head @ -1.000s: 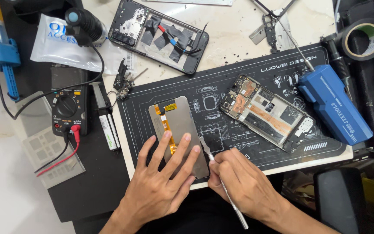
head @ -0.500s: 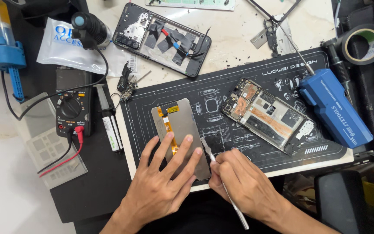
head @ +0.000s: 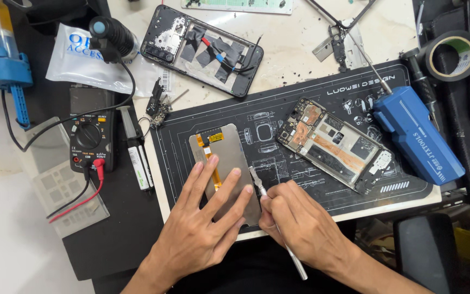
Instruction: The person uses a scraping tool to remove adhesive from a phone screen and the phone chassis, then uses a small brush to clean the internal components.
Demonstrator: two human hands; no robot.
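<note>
Both hands are down low on my feed: left hand [head: 202, 223] spread flat with the fingers wide, pressing on the grey screen panel [head: 223, 163], and right hand [head: 295, 223] pinched tight round a thin metal pry tool [head: 278, 228] whose tip sits right at the panel's right edge. That panel lies back-side up on the near part of the black repair mat [head: 300, 109], with an orange flex strip running down it under the left fingers. Further right on the same mat there's an opened phone frame [head: 333, 144] showing its board, tilted, and a blue electric screwdriver [head: 417, 136] just beside it. Past the mat, on the pale stone worktop [head: 300, 49] which is speckled with dark crumbs, lies another gutted phone shell [head: 202, 49] with taped bits inside, plus tweezers [head: 344, 32] near the top. Off to the left I can see a black multimeter [head: 89, 136] with red and black leads, a white syringe tube [head: 137, 158] next to it, a clear plastic bag [head: 82, 60], and a blue dispenser [head: 4, 65] at the edge. A roll of dark tape [head: 452, 54] sits top right. Pretty cluttered setup overall.
</note>
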